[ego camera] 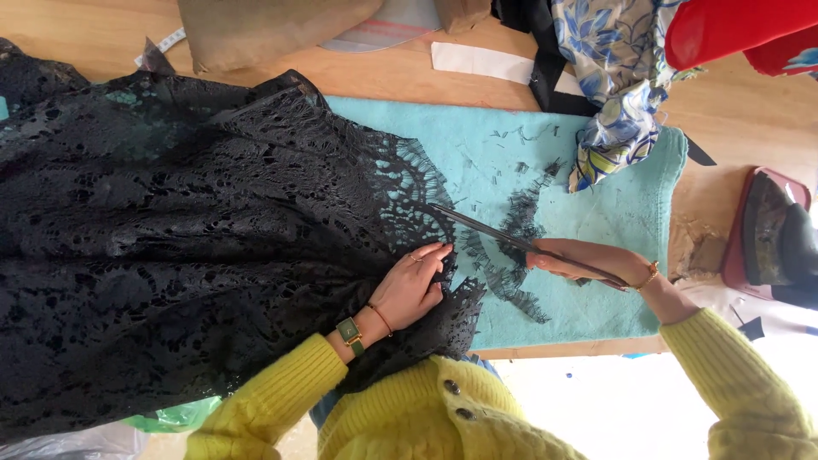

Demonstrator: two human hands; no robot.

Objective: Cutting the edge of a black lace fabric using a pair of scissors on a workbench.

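A large piece of black lace fabric [170,230] covers the left and middle of the table and hangs over the front edge. My left hand [413,285] lies flat on its scalloped edge, fingers spread, pressing it down. My right hand [588,262] grips a pair of long scissors [486,230] whose blades point left into the lace edge. Trimmed strips of black lace [515,255] and small black snippets [520,149] lie on the teal cloth [613,213] under the scissors. Both arms wear yellow knit sleeves, and the left wrist has a green watch.
A blue floral fabric [609,77] and a red fabric [733,30] lie at the back right. A clothes iron [780,238] sits at the right edge. Brown paper [264,30] and a white strip [477,60] rest on the wooden table [85,34] at the back.
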